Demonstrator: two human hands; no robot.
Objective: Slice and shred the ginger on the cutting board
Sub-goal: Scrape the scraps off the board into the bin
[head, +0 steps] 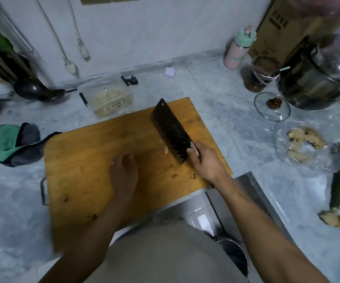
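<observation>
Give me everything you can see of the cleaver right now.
The cleaver has a broad, dark rectangular blade with ribbed lines across its face. It is tilted over the wooden cutting board, tip pointing away. The right hand grips its handle, mostly hidden. A pale ginger piece sits at the blade's lower edge; contact unclear.

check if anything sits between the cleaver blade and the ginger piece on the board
Nothing visible does. The cleaver, gripped by the right hand, has its edge right beside the pale ginger piece on the cutting board. The left hand rests on the board off to the left, apart from the ginger.
</observation>
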